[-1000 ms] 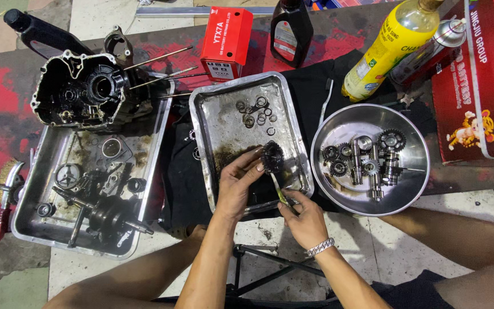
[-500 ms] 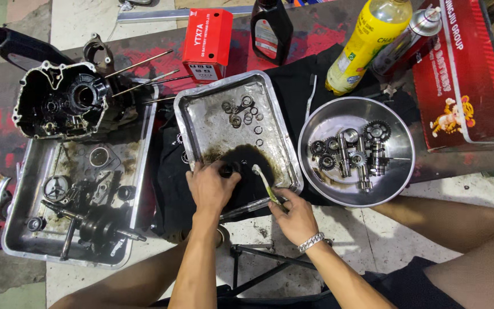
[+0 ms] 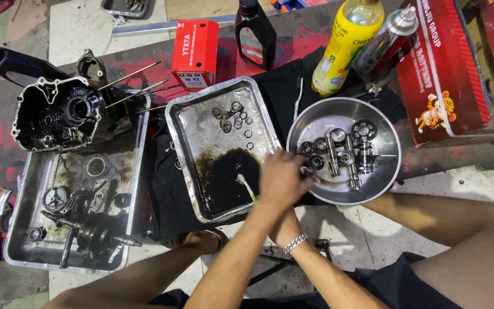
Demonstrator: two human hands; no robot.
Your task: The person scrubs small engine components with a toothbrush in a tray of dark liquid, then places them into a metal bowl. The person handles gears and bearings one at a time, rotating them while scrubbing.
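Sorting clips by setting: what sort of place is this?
Likely a motorcycle repair shop: an opened engine case, gears in a steel bowl, and a tray of dirty oil.

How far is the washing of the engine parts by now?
Done, it seems: several gears and shafts lie in the round steel bowl. In hand: the left hand sets a dark part at the bowl's edge; the right hand is mostly hidden beneath it. Left: small rings in the oily middle tray, and dirty parts in the left tray.
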